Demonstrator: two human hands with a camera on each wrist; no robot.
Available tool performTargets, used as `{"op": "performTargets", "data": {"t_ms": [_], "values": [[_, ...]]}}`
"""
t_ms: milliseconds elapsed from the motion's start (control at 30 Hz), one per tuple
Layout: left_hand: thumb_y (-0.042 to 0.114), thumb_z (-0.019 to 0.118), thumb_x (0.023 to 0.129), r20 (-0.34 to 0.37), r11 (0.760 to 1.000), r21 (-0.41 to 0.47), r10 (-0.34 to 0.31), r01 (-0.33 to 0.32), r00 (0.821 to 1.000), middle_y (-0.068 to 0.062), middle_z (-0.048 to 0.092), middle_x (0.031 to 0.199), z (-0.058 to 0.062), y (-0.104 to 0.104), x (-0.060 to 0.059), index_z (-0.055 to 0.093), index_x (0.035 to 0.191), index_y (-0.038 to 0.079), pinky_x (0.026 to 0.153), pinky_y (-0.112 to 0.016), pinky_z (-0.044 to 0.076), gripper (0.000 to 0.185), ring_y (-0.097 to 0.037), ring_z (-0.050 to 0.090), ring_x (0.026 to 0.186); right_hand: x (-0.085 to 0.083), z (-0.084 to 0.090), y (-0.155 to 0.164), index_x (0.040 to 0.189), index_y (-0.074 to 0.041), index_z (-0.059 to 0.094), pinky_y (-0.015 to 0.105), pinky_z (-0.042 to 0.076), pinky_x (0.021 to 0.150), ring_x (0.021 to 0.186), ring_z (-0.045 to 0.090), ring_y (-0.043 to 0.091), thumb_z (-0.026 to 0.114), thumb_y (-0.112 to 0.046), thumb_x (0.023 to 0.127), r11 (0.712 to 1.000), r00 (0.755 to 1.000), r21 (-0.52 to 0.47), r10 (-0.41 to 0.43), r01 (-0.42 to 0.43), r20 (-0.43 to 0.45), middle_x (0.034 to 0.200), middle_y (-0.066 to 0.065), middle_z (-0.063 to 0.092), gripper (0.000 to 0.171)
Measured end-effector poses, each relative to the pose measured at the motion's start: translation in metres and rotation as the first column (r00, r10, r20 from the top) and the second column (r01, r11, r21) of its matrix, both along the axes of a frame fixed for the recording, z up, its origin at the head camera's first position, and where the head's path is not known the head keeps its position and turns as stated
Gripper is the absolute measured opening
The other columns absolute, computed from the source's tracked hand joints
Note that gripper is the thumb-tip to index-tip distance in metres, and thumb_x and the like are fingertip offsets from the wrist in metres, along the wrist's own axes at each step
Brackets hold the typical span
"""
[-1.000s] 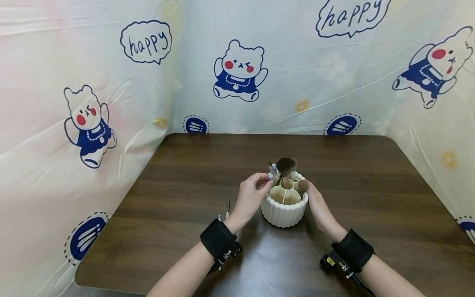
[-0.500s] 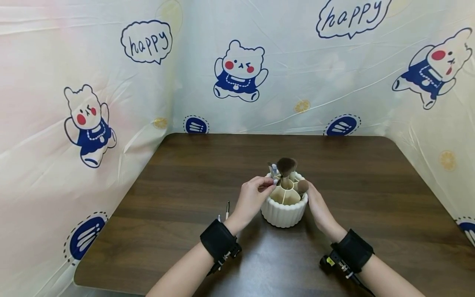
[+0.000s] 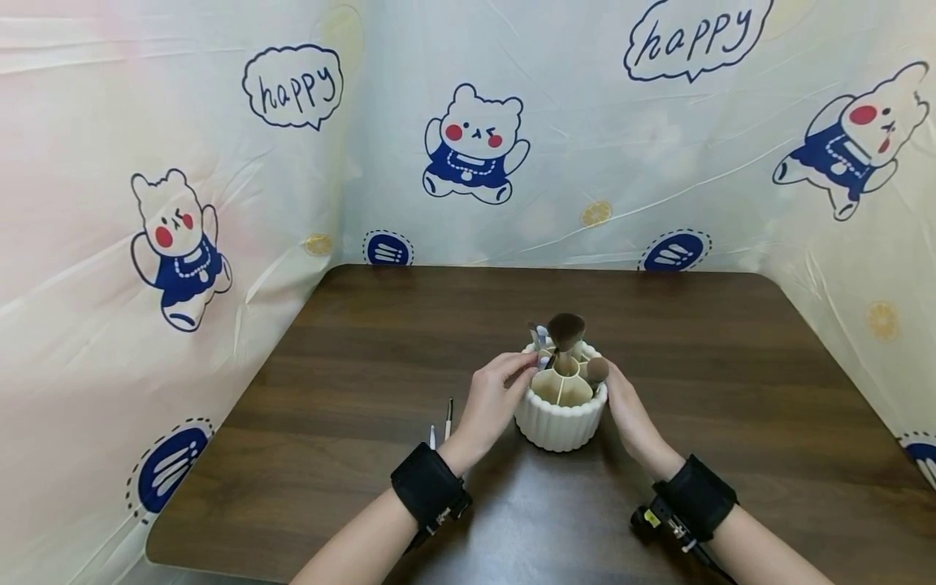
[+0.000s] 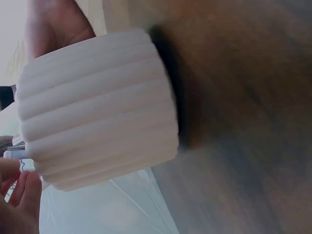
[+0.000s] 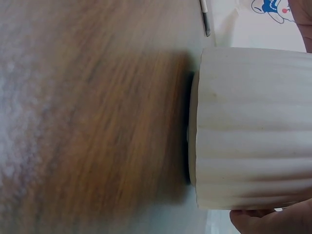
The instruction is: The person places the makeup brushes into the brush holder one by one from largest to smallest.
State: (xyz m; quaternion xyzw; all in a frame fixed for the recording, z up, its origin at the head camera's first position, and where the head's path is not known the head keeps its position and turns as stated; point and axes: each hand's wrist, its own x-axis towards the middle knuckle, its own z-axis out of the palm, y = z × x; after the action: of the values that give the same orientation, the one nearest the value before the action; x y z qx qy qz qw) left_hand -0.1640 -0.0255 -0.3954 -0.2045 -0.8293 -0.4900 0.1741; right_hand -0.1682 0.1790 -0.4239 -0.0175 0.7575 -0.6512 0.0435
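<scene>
A cream fluted brush holder (image 3: 561, 427) with inner dividers stands upright on the table. A large dark makeup brush (image 3: 566, 331) rises from its middle, and a smaller round brush (image 3: 597, 370) leans at its right rim. My left hand (image 3: 491, 398) is at the left rim, fingertips right at a small whitish-blue item (image 3: 543, 363) in a left compartment; I cannot tell whether they still pinch it. My right hand (image 3: 636, 414) holds the right side of the holder, its fingers curved along the wall. In the right wrist view part of that hand (image 5: 273, 222) touches the holder's wall.
A slim dark-tipped brush (image 3: 449, 410) and a pale pointed stick (image 3: 432, 437) show beside my left wrist, partly hidden by it. The brown table (image 3: 366, 349) ends at a patterned curtain (image 3: 607, 122) behind and at both sides.
My left fingertips move right over the rim, lower the whitish-blue item into the left compartment, then shift slightly back left. The right hand keeps its place on the holder.
</scene>
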Motion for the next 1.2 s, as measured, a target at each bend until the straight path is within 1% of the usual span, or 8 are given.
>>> {"op": "performTargets", "data": {"t_ms": [100, 200, 367, 467, 567, 867, 1033, 1200], "values": [[0.01, 0.06, 0.094, 0.001, 0.998, -0.008, 0.054, -0.054, 0.999, -0.011, 0.065, 0.117, -0.003, -0.002, 0.005, 0.066, 0.119, 0.004, 0.088, -0.035, 0.054, 0.027, -0.023, 0.063, 0.108, 0.0, 0.0, 0.0, 0.144, 0.008, 0.027, 0.049, 0.009, 0.12, 0.146, 0.013, 0.033, 0.021, -0.039, 0.105, 1.0, 1.0, 0.001, -0.002, 0.002, 0.003, 0.156, 0.023, 0.019, 0.061], [0.016, 0.052, 0.098, 0.111, 0.996, -0.021, 0.094, -0.092, 0.989, -0.013, 0.054, 0.131, -0.006, -0.002, 0.011, 0.055, 0.132, 0.007, 0.099, -0.043, 0.047, 0.036, -0.027, 0.054, 0.121, -0.001, 0.001, 0.0, 0.142, 0.008, 0.029, 0.049, 0.01, 0.119, 0.145, 0.015, 0.033, 0.021, -0.039, 0.106, 1.0, 1.0, 0.0, -0.007, 0.007, 0.009, 0.155, 0.023, 0.021, 0.06], [0.027, 0.041, 0.102, 0.336, 0.994, -0.033, 0.11, -0.105, 0.935, -0.019, 0.037, 0.145, -0.012, 0.001, 0.019, 0.034, 0.146, 0.007, 0.107, -0.051, 0.037, 0.049, -0.034, 0.041, 0.134, -0.003, 0.004, 0.003, 0.145, 0.006, 0.027, 0.049, 0.007, 0.12, 0.147, 0.01, 0.033, 0.019, -0.036, 0.106, 1.0, 1.0, -0.007, 0.008, -0.008, 0.01, 0.157, 0.022, 0.017, 0.058], [0.029, 0.037, 0.103, 0.4, 0.993, -0.018, 0.114, -0.116, 0.909, -0.021, 0.038, 0.144, -0.015, 0.003, 0.022, 0.033, 0.144, 0.005, 0.106, -0.051, 0.038, 0.048, -0.036, 0.043, 0.132, -0.004, 0.005, 0.004, 0.149, 0.002, 0.022, 0.05, 0.005, 0.12, 0.149, 0.005, 0.032, 0.017, -0.037, 0.106, 1.0, 1.0, -0.006, 0.025, -0.024, 0.008, 0.159, 0.019, 0.013, 0.058], [0.029, 0.035, 0.103, 0.419, 0.993, -0.005, 0.107, -0.115, 0.902, -0.021, 0.043, 0.14, -0.018, 0.005, 0.023, 0.037, 0.141, 0.003, 0.104, -0.05, 0.04, 0.045, -0.035, 0.047, 0.129, -0.004, 0.007, 0.004, 0.151, -0.001, 0.019, 0.05, 0.005, 0.121, 0.149, 0.004, 0.032, 0.015, -0.038, 0.106, 0.998, 0.999, -0.023, 0.051, -0.051, 0.01, 0.16, 0.018, 0.012, 0.059], [0.025, 0.034, 0.104, 0.396, 0.994, 0.04, 0.08, -0.104, 0.915, -0.02, 0.048, 0.139, -0.02, 0.008, 0.016, 0.04, 0.14, 0.004, 0.104, -0.048, 0.041, 0.042, -0.032, 0.049, 0.128, 0.0, 0.006, 0.001, 0.15, 0.004, 0.015, 0.051, 0.004, 0.12, 0.149, 0.003, 0.034, 0.015, -0.039, 0.105, 0.997, 0.998, -0.048, 0.057, -0.057, -0.01, 0.159, 0.021, 0.009, 0.062], [0.024, 0.033, 0.104, 0.356, 0.997, 0.012, 0.066, -0.075, 0.932, -0.019, 0.048, 0.14, -0.021, 0.004, 0.007, 0.041, 0.14, 0.002, 0.106, -0.049, 0.039, 0.042, -0.032, 0.047, 0.131, 0.005, 0.008, 0.0, 0.152, 0.001, 0.005, 0.053, 0.0, 0.12, 0.149, -0.004, 0.033, 0.017, -0.04, 0.105, 0.997, 0.998, -0.035, 0.063, -0.063, 0.025, 0.161, 0.019, 0.0, 0.063], [0.024, 0.033, 0.105, 0.342, 0.999, 0.0, 0.048, -0.052, 0.939, -0.019, 0.048, 0.141, -0.022, 0.0, 0.002, 0.041, 0.14, 0.001, 0.108, -0.048, 0.038, 0.043, -0.032, 0.046, 0.132, 0.005, 0.01, 0.0, 0.152, 0.001, 0.007, 0.052, 0.003, 0.12, 0.149, -0.001, 0.032, 0.017, -0.038, 0.105, 0.998, 0.998, -0.017, 0.056, -0.055, 0.037, 0.16, 0.02, 0.004, 0.061]]}}
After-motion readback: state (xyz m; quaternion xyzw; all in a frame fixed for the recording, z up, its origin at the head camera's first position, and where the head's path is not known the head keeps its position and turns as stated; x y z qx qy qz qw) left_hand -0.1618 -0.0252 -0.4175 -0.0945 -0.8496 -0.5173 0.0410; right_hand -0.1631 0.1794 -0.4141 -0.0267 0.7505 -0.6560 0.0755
